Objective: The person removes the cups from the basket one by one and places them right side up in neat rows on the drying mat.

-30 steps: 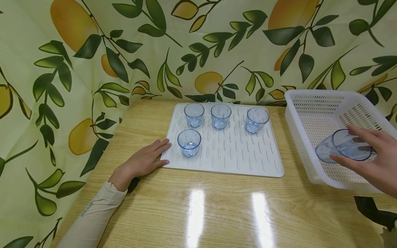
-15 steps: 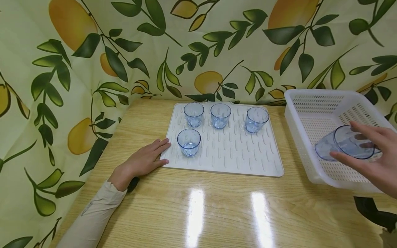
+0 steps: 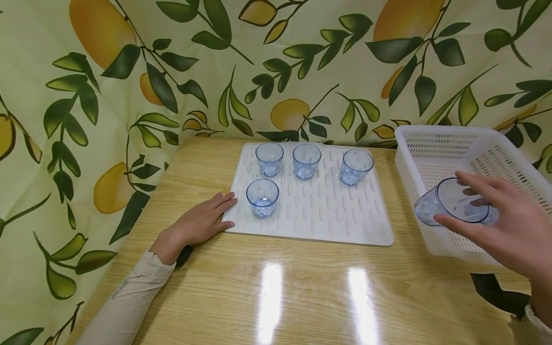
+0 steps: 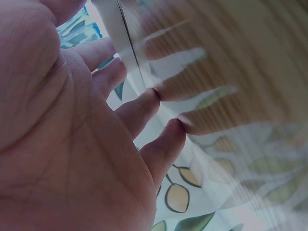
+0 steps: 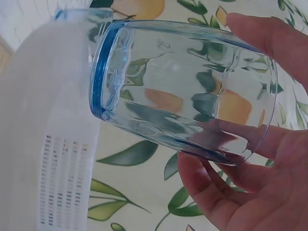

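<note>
A clear blue-tinted drinking glass lies tilted in my right hand, with its rim toward the palm. In the right wrist view the thumb and fingers grip this glass near the rim, its thick blue base pointing away. In the head view it overlaps the left wall of the white plastic basket. My left hand rests flat with spread fingers, its fingertips at the left edge of a white ridged drying mat. Several matching glasses stand upright on the mat, most along its back edge.
The wooden table runs up to a fruit-and-leaf patterned cloth behind and at the left. At the right, the basket has slotted walls and stands beside the mat. Two bright reflections lie on the front of the table.
My right hand has moved left with the glass, from over the basket's inside to its left wall. The left hand and the glasses on the mat have stayed in place.
</note>
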Available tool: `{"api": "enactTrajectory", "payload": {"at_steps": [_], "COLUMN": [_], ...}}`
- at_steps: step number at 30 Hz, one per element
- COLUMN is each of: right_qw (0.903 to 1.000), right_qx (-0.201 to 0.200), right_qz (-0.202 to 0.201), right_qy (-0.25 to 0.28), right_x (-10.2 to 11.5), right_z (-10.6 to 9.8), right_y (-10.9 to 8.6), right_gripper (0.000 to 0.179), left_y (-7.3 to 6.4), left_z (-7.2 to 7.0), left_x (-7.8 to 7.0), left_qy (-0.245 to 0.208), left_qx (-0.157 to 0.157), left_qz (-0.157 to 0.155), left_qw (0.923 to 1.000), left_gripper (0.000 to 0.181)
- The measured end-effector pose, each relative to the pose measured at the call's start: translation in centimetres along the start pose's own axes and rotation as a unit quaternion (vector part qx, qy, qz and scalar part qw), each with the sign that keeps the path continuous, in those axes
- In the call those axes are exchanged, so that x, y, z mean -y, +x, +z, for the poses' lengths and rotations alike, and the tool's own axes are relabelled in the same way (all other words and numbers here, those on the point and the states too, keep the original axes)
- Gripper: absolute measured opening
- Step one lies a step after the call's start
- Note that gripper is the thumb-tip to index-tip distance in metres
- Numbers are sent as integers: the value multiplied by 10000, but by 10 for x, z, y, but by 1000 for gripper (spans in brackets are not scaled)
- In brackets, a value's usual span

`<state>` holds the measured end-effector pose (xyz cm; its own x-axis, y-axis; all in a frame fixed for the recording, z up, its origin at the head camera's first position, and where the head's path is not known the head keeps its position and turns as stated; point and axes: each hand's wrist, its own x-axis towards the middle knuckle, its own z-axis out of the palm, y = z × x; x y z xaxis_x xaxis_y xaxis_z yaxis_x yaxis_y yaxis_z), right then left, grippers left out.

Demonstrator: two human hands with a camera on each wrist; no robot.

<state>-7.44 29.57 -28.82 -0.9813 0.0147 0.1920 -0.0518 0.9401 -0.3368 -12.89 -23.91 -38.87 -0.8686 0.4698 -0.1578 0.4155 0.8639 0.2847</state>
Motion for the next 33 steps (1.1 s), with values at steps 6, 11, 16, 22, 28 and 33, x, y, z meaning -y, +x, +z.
{"api": "enactTrajectory", "payload": {"at_steps": [6,11,16,22,28,33], "right_qw": [9997,9988,9967,9921,9862,9825], "right_qx": [101,172,390,678,885,969], "right_qz": [-204,-446,-660,-889,-1088,-1284], "right_qy": [49,130,267,574,876,935], "right_x": [12,23,36,51,65,77], "right_z": [2,10,18,28,38,44], "right_y": [4,9,14,20,23,25], "right_gripper": [97,98,95,94,92,90], "left_y": [-1,0,0,0,0,0], "left_z": [-1,0,0,-1,-2,-1], "left_x": [0,1,1,0,-1,0], "left_qy": [-7,-19,11,100,116,124], "left_qx": [-8,-31,-6,-19,-38,-13], "left_qz": [15,47,37,78,116,84], "left_qw": [10000,10000,10000,9999,9999,9999], "left_gripper": [67,67,64,61,60,60]}}
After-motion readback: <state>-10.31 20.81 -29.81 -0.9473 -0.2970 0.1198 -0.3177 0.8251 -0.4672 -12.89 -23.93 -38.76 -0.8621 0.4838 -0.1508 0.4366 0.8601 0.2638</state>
